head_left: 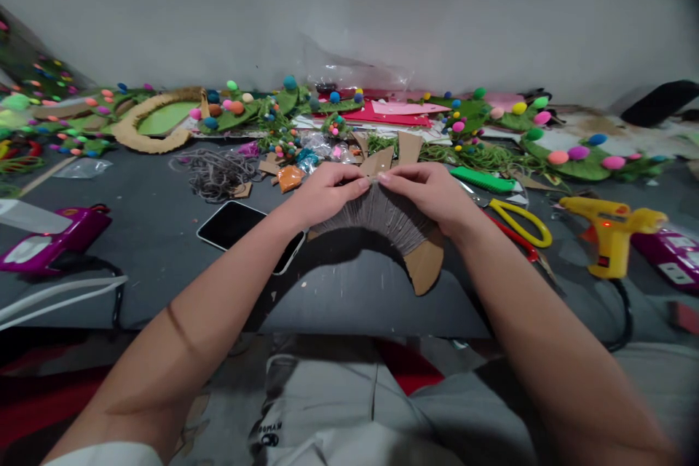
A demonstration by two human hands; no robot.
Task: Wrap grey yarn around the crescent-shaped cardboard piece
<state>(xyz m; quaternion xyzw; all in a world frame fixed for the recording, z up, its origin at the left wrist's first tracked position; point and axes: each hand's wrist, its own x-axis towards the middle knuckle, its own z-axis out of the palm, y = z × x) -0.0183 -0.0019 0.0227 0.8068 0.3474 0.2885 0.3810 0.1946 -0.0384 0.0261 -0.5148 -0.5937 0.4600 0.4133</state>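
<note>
Between my hands is a curved cardboard piece (423,269) wound closely with grey yarn (376,215), its bare brown end showing at the lower right. My left hand (330,193) pinches the upper edge of the wrapping, thumb and forefinger pressed together. Just beside it, my right hand (423,193) pinches the same edge, the fingertips of both hands nearly meeting. Whatever small bit lies between the fingertips is too small to make out. A phone (234,222) lies partly under my left forearm. Behind the hands stand bare cardboard strips (409,148).
A tangle of grey yarn (212,173) lies at the left. On the right are a green comb-like piece (483,179), yellow-handled scissors (521,222) and a yellow glue gun (609,229) with a lit red light. A cardboard ring (128,132) and pom-pom-trimmed green felt line the back.
</note>
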